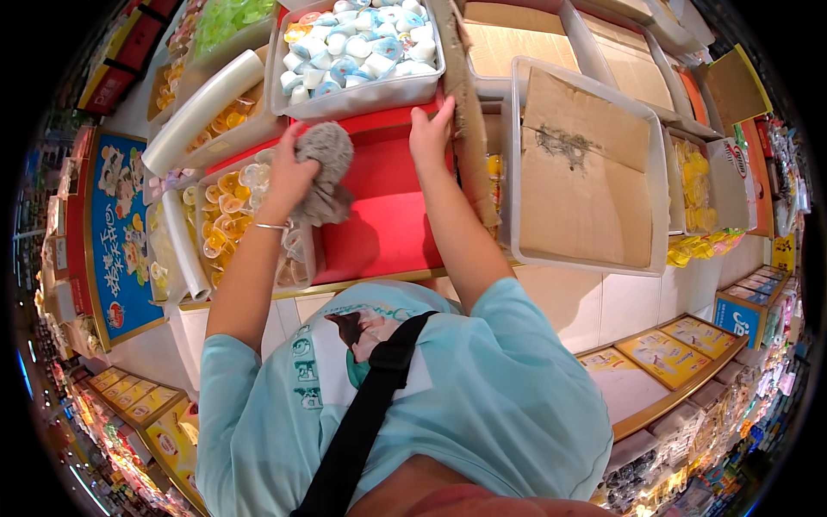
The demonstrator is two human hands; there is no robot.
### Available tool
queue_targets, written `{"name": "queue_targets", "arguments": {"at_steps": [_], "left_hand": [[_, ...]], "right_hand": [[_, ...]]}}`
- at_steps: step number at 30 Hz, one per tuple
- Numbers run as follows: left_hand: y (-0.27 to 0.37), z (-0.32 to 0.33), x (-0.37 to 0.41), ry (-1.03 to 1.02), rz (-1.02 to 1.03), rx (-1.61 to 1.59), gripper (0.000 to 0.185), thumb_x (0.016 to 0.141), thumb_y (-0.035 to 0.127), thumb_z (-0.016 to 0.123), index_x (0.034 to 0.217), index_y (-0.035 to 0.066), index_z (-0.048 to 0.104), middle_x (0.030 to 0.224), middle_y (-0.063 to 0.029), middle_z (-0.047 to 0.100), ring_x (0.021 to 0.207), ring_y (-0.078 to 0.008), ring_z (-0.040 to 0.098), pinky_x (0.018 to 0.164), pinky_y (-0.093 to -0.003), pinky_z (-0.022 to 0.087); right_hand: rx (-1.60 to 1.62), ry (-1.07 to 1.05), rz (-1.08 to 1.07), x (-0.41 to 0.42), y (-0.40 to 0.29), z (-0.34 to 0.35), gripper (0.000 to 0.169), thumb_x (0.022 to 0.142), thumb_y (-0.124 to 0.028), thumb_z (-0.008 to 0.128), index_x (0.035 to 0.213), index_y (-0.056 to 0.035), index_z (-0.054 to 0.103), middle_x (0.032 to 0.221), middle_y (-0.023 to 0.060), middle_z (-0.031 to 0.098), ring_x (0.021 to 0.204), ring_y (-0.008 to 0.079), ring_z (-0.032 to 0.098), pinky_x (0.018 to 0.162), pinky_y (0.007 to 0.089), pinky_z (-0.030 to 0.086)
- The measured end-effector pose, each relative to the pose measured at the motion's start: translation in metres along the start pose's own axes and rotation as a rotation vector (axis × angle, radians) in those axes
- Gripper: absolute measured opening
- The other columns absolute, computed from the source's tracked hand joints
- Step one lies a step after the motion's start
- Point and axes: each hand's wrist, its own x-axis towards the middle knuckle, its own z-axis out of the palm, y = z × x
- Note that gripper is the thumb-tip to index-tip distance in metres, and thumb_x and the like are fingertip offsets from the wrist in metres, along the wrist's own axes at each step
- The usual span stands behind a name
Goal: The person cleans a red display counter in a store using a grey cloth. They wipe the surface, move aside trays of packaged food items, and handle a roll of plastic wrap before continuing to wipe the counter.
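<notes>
My left hand grips a bunched grey fluffy cloth above the left side of a red display bin. The cloth's lower end hangs over the red base. My right hand is at the far right of this bin, against the edge of an upright corrugated cardboard sheet. Its thumb and one finger are spread apart. The other fingers are hidden, so whether they hold the cardboard cannot be made out. Beyond both hands stands a translucent plastic tub full of small white jelly cups.
Left are a tub of orange and clear jelly cups and two plastic film rolls, a large one and a thin one. At right, a plastic tub with stained cardboard inside juts over the aisle. More cardboard-lined tubs stand behind.
</notes>
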Motion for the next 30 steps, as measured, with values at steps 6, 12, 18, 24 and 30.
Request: {"name": "queue_targets", "arguments": {"at_steps": [6, 12, 18, 24, 30], "left_hand": [[-0.034, -0.052, 0.034, -0.03, -0.014, 0.057, 0.072, 0.06, 0.003, 0.05, 0.13, 0.001, 0.033, 0.116, -0.0231, 0.048, 0.109, -0.0321, 0.047, 0.094, -0.0325, 0.035], [-0.057, -0.043, 0.057, -0.121, 0.034, 0.293, 0.077, 0.062, 0.003, 0.051, 0.134, 0.007, 0.024, 0.118, -0.0242, 0.047, 0.112, -0.0357, 0.045, 0.093, -0.036, 0.036], [-0.043, -0.025, 0.075, -0.192, -0.122, 0.442, 0.07, 0.064, 0.006, 0.053, 0.128, 0.013, 0.026, 0.113, -0.0248, 0.05, 0.103, -0.039, 0.05, 0.087, -0.0386, 0.04], [-0.055, -0.027, 0.083, -0.235, -0.094, 0.453, 0.069, 0.064, 0.007, 0.054, 0.126, 0.012, 0.024, 0.105, -0.0243, 0.052, 0.098, -0.0398, 0.052, 0.084, -0.039, 0.04], [-0.062, -0.024, 0.084, -0.231, -0.047, 0.481, 0.069, 0.065, 0.007, 0.053, 0.126, 0.01, 0.021, 0.103, -0.0264, 0.051, 0.097, -0.0406, 0.052, 0.084, -0.04, 0.041]], "right_hand": [[-0.062, 0.061, -0.067, 0.049, 0.002, 0.02, 0.075, 0.065, -0.012, 0.054, 0.131, 0.0034, 0.022, 0.134, 0.0234, 0.027, 0.126, 0.0341, 0.024, 0.104, 0.0362, 0.02], [-0.036, -0.044, -0.219, 0.052, 0.02, 0.006, 0.067, 0.064, -0.013, 0.054, 0.126, -0.001, 0.034, 0.136, 0.0222, 0.025, 0.126, 0.0343, 0.026, 0.103, 0.0369, 0.023], [-0.212, -0.124, -0.268, 0.046, 0.014, -0.005, 0.069, 0.063, -0.014, 0.054, 0.129, -0.0064, 0.035, 0.14, 0.0219, 0.018, 0.127, 0.0357, 0.023, 0.101, 0.0369, 0.025], [-0.163, -0.123, -0.23, 0.049, 0.014, -0.01, 0.062, 0.064, -0.014, 0.055, 0.124, -0.0086, 0.043, 0.138, 0.0226, 0.021, 0.116, 0.0286, 0.042, 0.092, 0.034, 0.037], [-0.154, -0.1, -0.223, 0.046, 0.015, -0.006, 0.064, 0.064, -0.018, 0.056, 0.125, -0.0085, 0.042, 0.14, 0.0174, 0.019, 0.126, 0.0352, 0.026, 0.102, 0.0384, 0.026]]}}
